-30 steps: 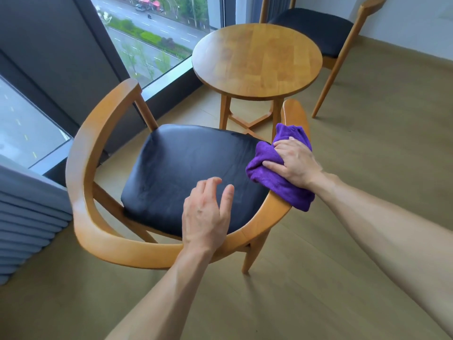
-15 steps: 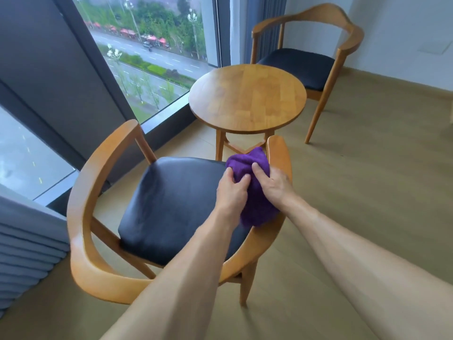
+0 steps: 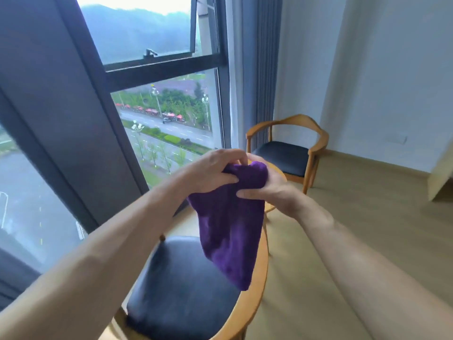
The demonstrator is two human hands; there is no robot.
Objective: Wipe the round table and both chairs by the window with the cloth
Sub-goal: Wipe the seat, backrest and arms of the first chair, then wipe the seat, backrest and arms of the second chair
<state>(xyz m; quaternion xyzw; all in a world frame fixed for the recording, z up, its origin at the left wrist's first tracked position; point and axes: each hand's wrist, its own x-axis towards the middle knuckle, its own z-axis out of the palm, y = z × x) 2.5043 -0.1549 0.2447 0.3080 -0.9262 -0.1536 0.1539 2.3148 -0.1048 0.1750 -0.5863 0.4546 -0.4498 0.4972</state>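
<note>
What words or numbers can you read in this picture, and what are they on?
None: no words or numbers can be read.
purple cloth, held up by the left hand and right hand: no label showing.
near chair and far chair: plain wood and black seats.
red stalls outside the window: too small and blurred to read.

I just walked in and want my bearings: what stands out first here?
A purple cloth hangs mid-frame, gripped at its top by the left hand and right hand. Below it sits a wooden chair with a black seat; a second chair stands by the curtain, right of the big window.
</note>
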